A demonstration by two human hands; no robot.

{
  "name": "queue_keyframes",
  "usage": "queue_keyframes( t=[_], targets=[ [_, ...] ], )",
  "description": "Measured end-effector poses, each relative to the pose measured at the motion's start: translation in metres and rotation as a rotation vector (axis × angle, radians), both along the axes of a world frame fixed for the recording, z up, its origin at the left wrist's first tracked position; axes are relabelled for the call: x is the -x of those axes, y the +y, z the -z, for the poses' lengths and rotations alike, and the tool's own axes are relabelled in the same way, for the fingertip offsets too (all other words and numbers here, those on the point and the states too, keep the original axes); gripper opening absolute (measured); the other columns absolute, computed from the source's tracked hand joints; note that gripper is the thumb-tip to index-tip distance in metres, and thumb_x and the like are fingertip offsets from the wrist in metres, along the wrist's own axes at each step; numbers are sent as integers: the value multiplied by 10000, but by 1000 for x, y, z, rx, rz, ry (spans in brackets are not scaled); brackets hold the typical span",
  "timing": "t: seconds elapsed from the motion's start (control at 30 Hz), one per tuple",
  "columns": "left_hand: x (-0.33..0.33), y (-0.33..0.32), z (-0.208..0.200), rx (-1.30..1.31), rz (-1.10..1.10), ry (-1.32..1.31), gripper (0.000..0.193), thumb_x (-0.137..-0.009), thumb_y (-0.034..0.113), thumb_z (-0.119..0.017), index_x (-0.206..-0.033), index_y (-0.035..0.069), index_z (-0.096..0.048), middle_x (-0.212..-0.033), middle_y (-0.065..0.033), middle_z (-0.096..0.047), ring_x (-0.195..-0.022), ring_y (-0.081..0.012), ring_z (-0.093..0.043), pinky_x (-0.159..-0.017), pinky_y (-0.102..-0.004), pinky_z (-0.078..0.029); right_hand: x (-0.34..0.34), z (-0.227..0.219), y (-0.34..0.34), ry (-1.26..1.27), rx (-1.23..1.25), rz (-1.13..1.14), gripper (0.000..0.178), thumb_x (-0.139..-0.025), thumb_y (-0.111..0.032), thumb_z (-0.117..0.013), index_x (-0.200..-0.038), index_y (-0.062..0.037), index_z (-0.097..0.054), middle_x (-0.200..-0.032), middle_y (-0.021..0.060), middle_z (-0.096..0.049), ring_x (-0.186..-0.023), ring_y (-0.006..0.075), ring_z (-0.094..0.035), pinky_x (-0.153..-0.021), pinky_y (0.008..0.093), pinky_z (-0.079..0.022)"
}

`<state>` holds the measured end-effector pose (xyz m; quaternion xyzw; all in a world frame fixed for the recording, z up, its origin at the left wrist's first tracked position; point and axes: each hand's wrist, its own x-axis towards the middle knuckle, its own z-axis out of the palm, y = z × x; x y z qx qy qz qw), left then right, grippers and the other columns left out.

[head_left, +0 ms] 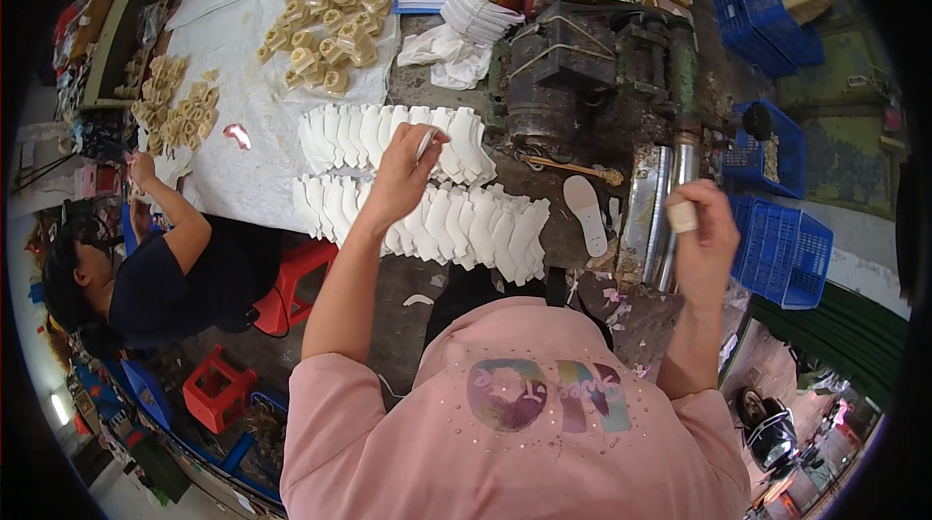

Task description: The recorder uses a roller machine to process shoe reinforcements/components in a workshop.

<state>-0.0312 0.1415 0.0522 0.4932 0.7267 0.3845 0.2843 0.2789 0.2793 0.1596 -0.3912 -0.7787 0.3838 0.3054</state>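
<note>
At the surface's left edge, co-worker beside small tan pieces. Toward the far edge, heaped tan blocks. Along the near edge, two rows of white pieces; over them, left hand, fingers pinched on a thin piece. Blocking the right end, bulky dark machine, pale insole before it. Beside metal rollers, right hand, fingers clamped on a beige block. Rightmost, blue crates.

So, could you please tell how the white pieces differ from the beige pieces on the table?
The white pieces are flat and curved, while the beige pieces are blocky. The white pieces overlap in two rows; the beige pieces lie in loose heaps. Both are many.
</note>
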Motion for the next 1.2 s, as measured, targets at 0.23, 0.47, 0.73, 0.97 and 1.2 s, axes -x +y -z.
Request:
queue_keyframes(
  t=[0.23, 0.47, 0.73, 0.97, 1.2],
  targets=[
    [-127, 29, -55, -444, 71, -860, 416, -969, 385, -393, -1124, 22, -522, -1058, -82, -477, -978, -147, -465, -852, -281, -392, 70, 25, -47, 5, -170, -203, 253, -739, -71, -650, -983, -31, -597, -1045, 115, -505, -968, 308, -431, -851, 413, -340],
    [-177, 45, -66, -551, -95, -644, 418, -979, 336, -381, -1250, 20, -358, -1004, -46, -426, -892, -99, -406, -810, -243, -355, 51, 26, -48, 71, -357, -52, 207, -757, -97, -647, -955, -57, -606, -1058, 109, -503, -970, 302, -427, -848, 416, -332],
    [-189, 56, -74, -286, -97, -712, 228, -956, 176, -422, -1119, 16, -423, -900, -39, -439, -771, -93, -411, -714, -231, -379, 1, 21, -25, 287, 10, -48, 113, -780, -58, -613, -859, -36, -536, -904, 127, -545, -857, 291, -504, -792, 402, -383],
    [-182, 54, -44, -33, 22, -426, 185, -925, 171, -495, -1034, 23, -508, -792, -53, -514, -619, -109, -516, -532, -252, -438, -93, -4, 60, -592, -76, -34, 65, -795, -47, -577, -851, -29, -548, -875, 136, -608, -802, 292, -583, -692, 347, -443],
    [-212, 75, -40, -179, 76, 109, 224, -759, 79, -658, -935, 0, -543, -893, -184, -558, -854, -369, -536, -728, -439, -427, -73, 29, 44, -421, -173, -141, 139, -742, -28, -589, -880, -43, -593, -857, 114, -610, -869, 295, -561, -771, 397, -394]
  ],
)
